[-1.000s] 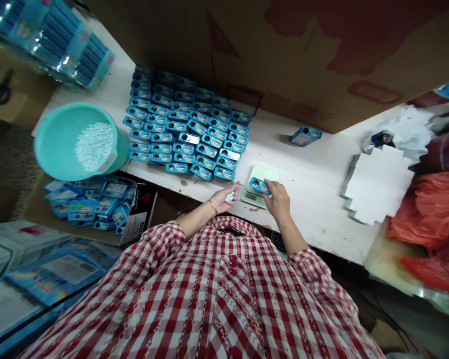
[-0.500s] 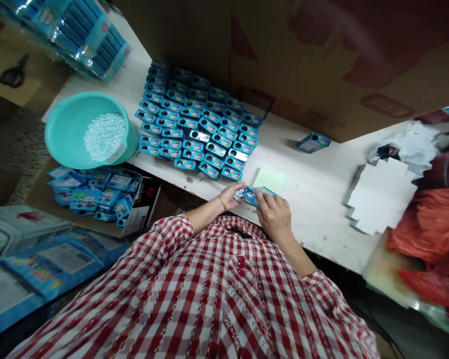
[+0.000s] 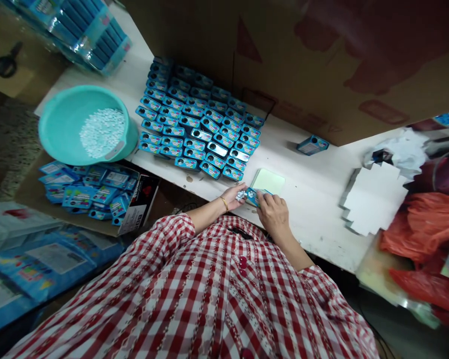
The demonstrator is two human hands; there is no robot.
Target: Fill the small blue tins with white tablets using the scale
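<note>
My left hand (image 3: pixel 231 197) is cupped around a little heap of small white pellets (image 3: pixel 241 195). In my right hand (image 3: pixel 274 213) is a small blue tin (image 3: pixel 252 196), tilted, one end close against the pellets. Some white shows at that end of the tin; fingers cover its other end. Just beyond my hands lies a pale green square pad or tray (image 3: pixel 271 179). Rows of similar blue tins (image 3: pixel 190 121) stand packed together on the white table. To the left, a turquoise basin (image 3: pixel 60 124) holds a pile of the same white pellets (image 3: pixel 103 132).
A large cardboard box (image 3: pixel 303 65) rises behind the table (image 3: pixel 314 199). One blue tin (image 3: pixel 313 145) stands apart beside it. At left is a carton of blue packets (image 3: pixel 78 197). White cut-out card (image 3: pixel 374 198) and red plastic bags (image 3: pixel 415 224) lie at right.
The view has shifted slightly. My hands remain close together, with the tin still held at the pellets in my left palm, its angle slightly changed.
</note>
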